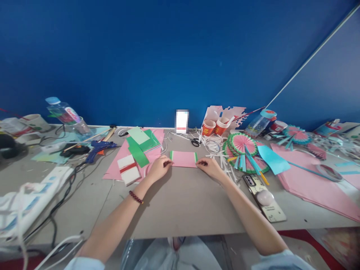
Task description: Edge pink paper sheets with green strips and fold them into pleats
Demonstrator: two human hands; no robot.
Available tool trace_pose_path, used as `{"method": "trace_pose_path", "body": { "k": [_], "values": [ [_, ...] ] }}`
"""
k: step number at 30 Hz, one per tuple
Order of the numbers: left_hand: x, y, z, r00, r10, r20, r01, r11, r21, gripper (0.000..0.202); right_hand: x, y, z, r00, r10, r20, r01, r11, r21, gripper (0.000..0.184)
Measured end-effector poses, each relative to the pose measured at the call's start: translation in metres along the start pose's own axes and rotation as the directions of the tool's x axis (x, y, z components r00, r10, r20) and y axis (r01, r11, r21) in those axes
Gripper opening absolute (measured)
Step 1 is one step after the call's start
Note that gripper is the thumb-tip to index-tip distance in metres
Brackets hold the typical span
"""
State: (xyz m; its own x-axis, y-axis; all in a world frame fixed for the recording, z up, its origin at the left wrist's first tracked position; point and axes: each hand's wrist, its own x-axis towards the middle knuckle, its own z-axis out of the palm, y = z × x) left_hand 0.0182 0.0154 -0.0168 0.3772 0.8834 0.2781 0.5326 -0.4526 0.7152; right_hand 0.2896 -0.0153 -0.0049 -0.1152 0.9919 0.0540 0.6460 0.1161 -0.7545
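Observation:
Between my two hands, a pink paper strip (184, 159) with green and white bands at both short ends lies at the middle of the table. My left hand (161, 167) pinches its left end near the lower corner. The right end is gripped the same way by my right hand (209, 167), fingers closed on the edge. Left of my left hand are a white block with a red band (128, 169) and green paper sheets (152, 141) on a pink sheet (112, 170). Scissors (195, 142) rest just beyond the strip.
Pink-and-green paper fans (242, 145), red paper cups (209, 128) and white paper scraps (225, 162) sit to the right. A phone (264, 198) lies near the front edge. Leftward are a blue glue gun (98, 148), a power strip (42, 198) and a plastic bottle (63, 112).

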Motion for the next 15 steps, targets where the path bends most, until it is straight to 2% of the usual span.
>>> {"method": "trace_pose_path", "body": {
  "k": [6, 15],
  "values": [
    [0.0019, 0.0016, -0.0016, 0.997, -0.072, -0.001, 0.072, 0.997, 0.011, 0.007, -0.0002, -0.0034, -0.0006, 1.000, 0.007, 0.010, -0.006, 1.000, -0.022, 0.015],
    [0.0033, 0.0055, -0.0075, 0.991, -0.112, 0.068, 0.113, 0.994, -0.012, 0.010, 0.0014, -0.0032, -0.0013, 0.999, -0.023, 0.034, 0.024, 0.999, -0.041, 0.016]
  ]
}}
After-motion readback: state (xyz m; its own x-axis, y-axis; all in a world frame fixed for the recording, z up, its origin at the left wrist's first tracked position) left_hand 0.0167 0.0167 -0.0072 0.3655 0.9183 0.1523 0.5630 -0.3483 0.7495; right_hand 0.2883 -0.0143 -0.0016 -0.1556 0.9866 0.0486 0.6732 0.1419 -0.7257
